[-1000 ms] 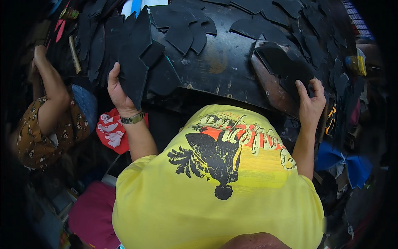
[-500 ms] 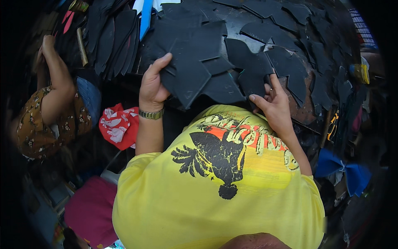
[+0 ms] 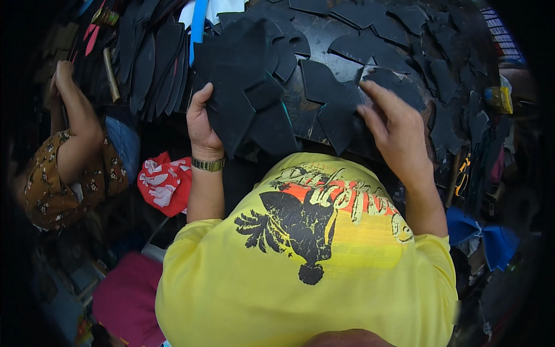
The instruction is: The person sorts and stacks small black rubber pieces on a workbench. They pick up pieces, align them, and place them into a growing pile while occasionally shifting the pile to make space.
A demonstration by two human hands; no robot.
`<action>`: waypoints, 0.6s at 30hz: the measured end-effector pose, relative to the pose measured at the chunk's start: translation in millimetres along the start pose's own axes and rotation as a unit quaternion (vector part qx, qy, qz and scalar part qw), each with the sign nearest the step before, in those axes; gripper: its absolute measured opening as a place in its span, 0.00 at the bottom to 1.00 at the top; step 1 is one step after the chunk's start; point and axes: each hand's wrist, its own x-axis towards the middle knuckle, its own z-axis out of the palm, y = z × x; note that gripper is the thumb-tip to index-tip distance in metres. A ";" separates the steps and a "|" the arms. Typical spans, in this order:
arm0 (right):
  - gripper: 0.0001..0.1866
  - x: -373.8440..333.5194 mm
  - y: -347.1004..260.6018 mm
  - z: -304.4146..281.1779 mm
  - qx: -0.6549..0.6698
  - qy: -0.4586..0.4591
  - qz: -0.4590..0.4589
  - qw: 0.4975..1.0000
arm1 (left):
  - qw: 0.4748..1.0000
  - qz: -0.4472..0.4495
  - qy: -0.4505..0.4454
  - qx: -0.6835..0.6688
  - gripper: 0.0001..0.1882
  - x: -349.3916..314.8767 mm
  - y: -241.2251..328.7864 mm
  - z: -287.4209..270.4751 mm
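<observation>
My left hand (image 3: pixel 203 124), with a gold-coloured watch on its wrist, grips a fanned stack of black cut sheet pieces (image 3: pixel 237 84) by its left edge. The thumb lies beside the stack; the other fingers are hidden behind it. My right hand (image 3: pixel 396 118) is over the table, slightly blurred, thumb and forefinger apart. Its fingertips are at the right edge of a notched black piece (image 3: pixel 329 87) on the table; whether they touch it I cannot tell. Behind the hand lies another black piece (image 3: pixel 396 81).
Black pieces overlap across the dark table (image 3: pixel 312 32). Long black strips (image 3: pixel 147 63) hang at the left, near a wooden stick (image 3: pixel 111 75) and blue strap (image 3: pixel 198 29). Another person's arm (image 3: pixel 81 107) is far left. Yellow-handled scissors (image 3: pixel 462 173) hang at the right.
My left hand and its stack have shifted left, away from the notched piece. My right hand has moved up and right, its thumb and forefinger coming off the notched piece's lower right part.
</observation>
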 end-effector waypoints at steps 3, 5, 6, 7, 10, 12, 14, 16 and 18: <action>0.21 46.7 11.7 15.7 -0.007 0.023 -0.058 0.998 | 0.982 0.092 0.147 0.080 0.32 10.8 -4.2 -12.2; 0.24 76.1 15.0 32.3 -0.010 0.026 -0.071 0.997 | 0.974 0.117 0.179 0.074 0.35 22.3 -7.1 -19.6; 0.26 87.0 15.4 41.3 -0.013 0.009 -0.052 0.999 | 0.983 0.110 0.148 0.027 0.35 24.5 -7.4 -21.1; 0.28 97.4 15.1 49.7 -0.020 -0.007 -0.028 0.999 | 0.977 0.121 0.166 0.047 0.35 26.9 -7.7 -22.3; 0.33 118.8 12.2 73.7 -0.045 -0.021 -0.071 0.996 | 0.987 0.103 0.118 0.026 0.34 27.4 -6.2 -21.7; 0.34 129.1 9.3 90.1 -0.067 -0.006 -0.089 0.994 | 0.995 0.077 0.053 -0.046 0.32 28.4 -6.1 -20.8; 0.37 135.9 9.5 101.0 -0.066 0.024 -0.109 0.992 | 0.997 0.053 0.010 -0.057 0.29 30.0 -7.7 -19.9; 0.41 140.3 12.1 105.5 -0.060 0.029 -0.076 0.995 | 0.997 0.050 0.025 -0.049 0.25 30.3 -9.2 -17.6; 0.40 142.2 18.7 100.2 0.061 0.005 -0.037 0.997 | 0.992 0.073 0.105 -0.018 0.21 28.1 -10.0 -13.8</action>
